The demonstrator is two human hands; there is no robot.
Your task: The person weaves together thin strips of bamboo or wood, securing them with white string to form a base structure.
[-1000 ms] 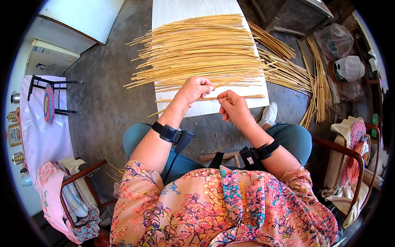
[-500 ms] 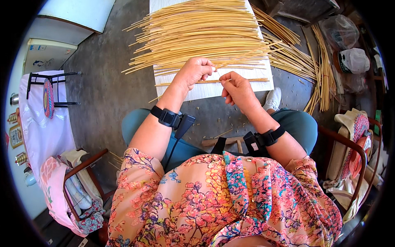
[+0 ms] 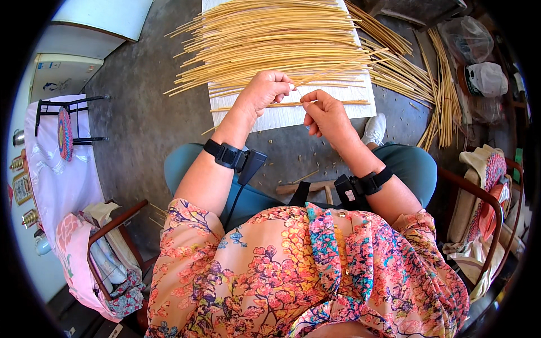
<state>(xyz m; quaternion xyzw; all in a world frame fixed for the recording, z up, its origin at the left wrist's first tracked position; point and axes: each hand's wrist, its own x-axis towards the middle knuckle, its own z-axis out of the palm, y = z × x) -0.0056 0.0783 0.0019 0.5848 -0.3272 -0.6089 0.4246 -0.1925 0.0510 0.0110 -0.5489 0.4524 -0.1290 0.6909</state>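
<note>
Over the white board [image 3: 293,115] on the concrete floor [image 3: 141,124], I see both bare hands raised close together, nearly touching at the fingertips. My view has the left hand [image 3: 265,90] curled with thumb and forefinger pinched on the near end of one thin yellow stick [image 3: 338,65], which slants up and to the right from the pinch and crosses above the pile of sticks [image 3: 270,39]. I read the right hand [image 3: 324,115] as loosely clenched just beside it, fingertips bent toward the same pinch point; whether it actually grips the stick I cannot tell, since its fingers hide the contact. A single stick [image 3: 338,102] lies flat on the board just behind the right hand, apart from the pile. The pile itself spreads across the far half of the board, its ends overhanging the left edge. More bundles of sticks [image 3: 434,73] lie on the floor to the right of the board. Each wrist carries a black strap: the left band [image 3: 225,155] with a cable hanging down, the right band [image 3: 360,185] near the knee. A chair with a patterned cushion [image 3: 490,186] stands at the far right
</note>
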